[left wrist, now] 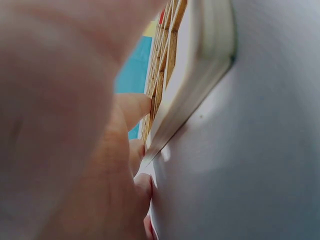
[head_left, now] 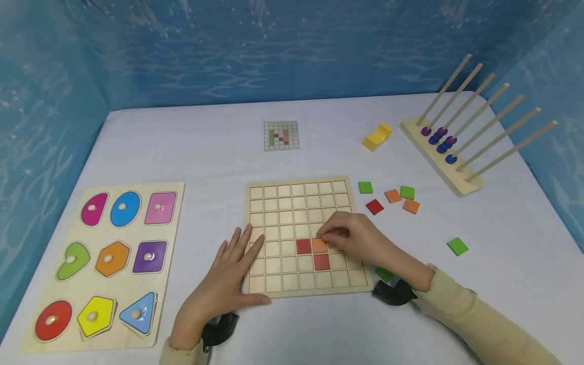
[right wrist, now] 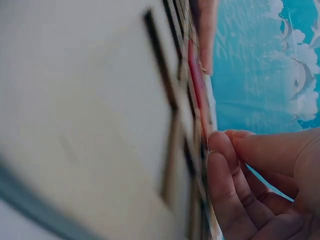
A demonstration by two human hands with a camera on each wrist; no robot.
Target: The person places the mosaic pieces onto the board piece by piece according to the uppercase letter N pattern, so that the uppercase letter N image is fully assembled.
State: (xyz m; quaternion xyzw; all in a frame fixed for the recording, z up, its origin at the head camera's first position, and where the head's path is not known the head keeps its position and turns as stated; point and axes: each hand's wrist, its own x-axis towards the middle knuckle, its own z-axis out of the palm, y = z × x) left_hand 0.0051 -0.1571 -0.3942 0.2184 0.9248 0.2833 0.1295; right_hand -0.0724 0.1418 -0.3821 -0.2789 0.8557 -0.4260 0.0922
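Orange tile (head_left: 320, 247) found just left of right hand (head_left: 358, 237), nearer one; fingertips held together at tile, pinch cannot be told. Board (head_left: 272, 265) touched by spread left hand (head_left: 228, 281).

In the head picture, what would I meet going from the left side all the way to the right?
Shape puzzle board → left hand → little picture card → right hand → wooden peg stand.
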